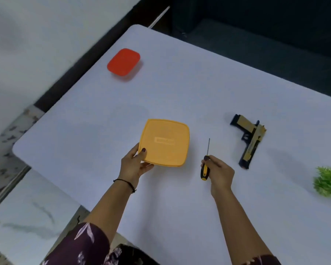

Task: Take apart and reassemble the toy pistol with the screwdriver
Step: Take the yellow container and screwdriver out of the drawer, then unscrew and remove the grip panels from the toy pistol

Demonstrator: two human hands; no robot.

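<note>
Right grip [221, 174] clasps the screwdriver [205, 171], left grip [134, 165] pinches the lid [165, 142]; toy pistol [250, 142] lies apart, rightward.

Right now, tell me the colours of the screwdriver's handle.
Yellow and black, seen in the head view: the screwdriver handle in the right hand.

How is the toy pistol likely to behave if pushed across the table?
The toy pistol lies flat on its side, so it would probably slide, not roll. It looks like plastic, so likely light.
</note>
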